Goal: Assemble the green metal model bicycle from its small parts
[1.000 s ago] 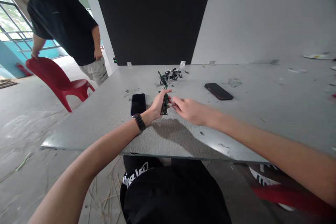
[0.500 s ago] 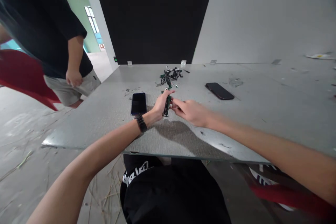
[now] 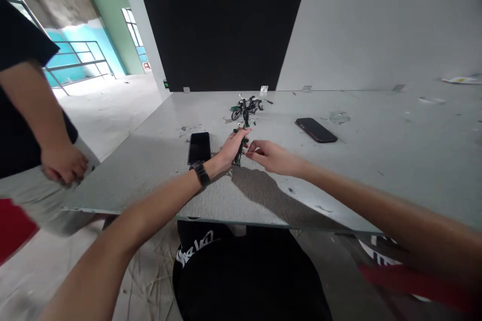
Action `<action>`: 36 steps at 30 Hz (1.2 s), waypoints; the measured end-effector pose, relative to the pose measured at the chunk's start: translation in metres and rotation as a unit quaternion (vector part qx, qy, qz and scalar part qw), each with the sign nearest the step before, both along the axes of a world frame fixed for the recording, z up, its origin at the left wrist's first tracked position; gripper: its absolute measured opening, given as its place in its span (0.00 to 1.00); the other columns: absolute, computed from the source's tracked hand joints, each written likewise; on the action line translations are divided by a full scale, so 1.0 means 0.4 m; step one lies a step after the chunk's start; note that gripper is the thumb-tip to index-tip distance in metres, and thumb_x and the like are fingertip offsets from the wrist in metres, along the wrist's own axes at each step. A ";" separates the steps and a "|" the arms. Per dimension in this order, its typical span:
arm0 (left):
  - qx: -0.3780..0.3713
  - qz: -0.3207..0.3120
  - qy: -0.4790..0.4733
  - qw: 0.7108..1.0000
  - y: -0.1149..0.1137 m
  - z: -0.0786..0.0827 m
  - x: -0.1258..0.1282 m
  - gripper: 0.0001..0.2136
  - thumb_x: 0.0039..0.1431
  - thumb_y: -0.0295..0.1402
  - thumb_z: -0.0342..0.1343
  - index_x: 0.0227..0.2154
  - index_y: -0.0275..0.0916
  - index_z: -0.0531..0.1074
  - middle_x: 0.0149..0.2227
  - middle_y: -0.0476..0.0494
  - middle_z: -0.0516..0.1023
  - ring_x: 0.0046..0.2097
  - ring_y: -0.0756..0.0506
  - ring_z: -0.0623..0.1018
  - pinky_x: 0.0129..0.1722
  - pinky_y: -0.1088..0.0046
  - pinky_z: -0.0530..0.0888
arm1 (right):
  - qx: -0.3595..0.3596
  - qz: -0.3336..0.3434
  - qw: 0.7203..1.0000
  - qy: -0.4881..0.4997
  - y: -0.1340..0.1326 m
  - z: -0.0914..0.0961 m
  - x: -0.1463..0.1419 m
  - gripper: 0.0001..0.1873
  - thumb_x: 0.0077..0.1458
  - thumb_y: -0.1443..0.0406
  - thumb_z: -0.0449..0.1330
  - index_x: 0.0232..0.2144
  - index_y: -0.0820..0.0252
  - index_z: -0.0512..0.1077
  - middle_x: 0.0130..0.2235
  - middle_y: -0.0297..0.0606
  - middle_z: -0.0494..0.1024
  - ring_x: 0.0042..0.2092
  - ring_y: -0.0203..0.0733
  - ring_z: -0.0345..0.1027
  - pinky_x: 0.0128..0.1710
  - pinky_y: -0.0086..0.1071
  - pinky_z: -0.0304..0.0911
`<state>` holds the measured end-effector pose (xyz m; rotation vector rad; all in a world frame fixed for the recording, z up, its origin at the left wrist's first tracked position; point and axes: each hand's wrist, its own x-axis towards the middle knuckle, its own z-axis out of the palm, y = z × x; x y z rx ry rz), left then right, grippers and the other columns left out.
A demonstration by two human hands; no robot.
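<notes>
A miniature green-and-black bicycle (image 3: 239, 152) is held upright over the table, its front wheel pointing away from me. My left hand (image 3: 232, 147) is closed around its middle from the left, hiding part of the frame. On the right side, my right hand (image 3: 266, 154) has thumb and forefinger pinched close to the lower rear part of the bicycle. Whatever lies between those fingertips is too small to make out. Just beyond the front wheel, a second miniature bicycle (image 3: 253, 105) with green parts is on the table, partly covered by the first.
Left of my left hand lies a dark phone (image 3: 199, 148); another phone (image 3: 315, 130) lies to the right. A small dark stick-like piece (image 3: 268, 101) is near the second bicycle. A black panel (image 3: 222, 25) stands behind the grey table (image 3: 376, 160). A person (image 3: 33, 110) stands at the left edge.
My right hand has drawn slightly back from the bicycle, fingers still pinched. The held bicycle's front wheel has swung a little right. The person at left has come nearer, hands now together.
</notes>
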<state>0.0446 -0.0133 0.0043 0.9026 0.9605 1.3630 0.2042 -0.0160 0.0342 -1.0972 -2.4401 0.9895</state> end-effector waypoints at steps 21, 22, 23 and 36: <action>0.015 -0.003 0.018 1.000 -0.015 0.003 0.002 0.14 0.65 0.41 0.53 0.45 0.36 0.73 0.31 0.49 0.68 0.28 0.53 0.67 0.28 0.76 0.64 | 0.228 0.074 0.971 -0.012 0.012 -0.038 0.017 0.08 0.67 0.60 0.51 0.37 0.56 0.66 0.26 0.33 0.73 0.25 0.38 0.63 0.28 0.32 0.51; 0.017 -0.002 0.020 1.000 -0.014 0.002 0.002 0.14 0.65 0.41 0.52 0.45 0.36 0.73 0.31 0.49 0.68 0.28 0.53 0.67 0.28 0.76 0.64 | 0.214 0.070 0.974 0.002 0.012 -0.036 0.014 0.09 0.67 0.59 0.51 0.36 0.56 0.65 0.25 0.32 0.72 0.24 0.38 0.63 0.28 0.32 0.51; 0.019 0.000 0.025 1.000 -0.013 0.000 0.002 0.14 0.65 0.41 0.52 0.45 0.37 0.73 0.31 0.49 0.68 0.28 0.52 0.68 0.28 0.76 0.65 | 0.203 0.066 0.977 0.012 0.011 -0.034 0.011 0.10 0.67 0.58 0.51 0.34 0.55 0.65 0.24 0.31 0.71 0.24 0.38 0.62 0.28 0.32 0.51; 0.154 0.098 0.366 0.913 0.027 0.010 -0.045 0.15 0.62 0.38 0.59 0.47 0.36 0.71 0.44 0.39 0.74 0.44 0.45 0.74 0.47 0.67 0.72 | 0.179 -0.121 0.956 0.200 0.057 -0.059 0.045 0.23 0.68 0.44 0.46 0.29 0.52 0.56 0.21 0.29 0.62 0.22 0.40 0.60 0.26 0.36 0.56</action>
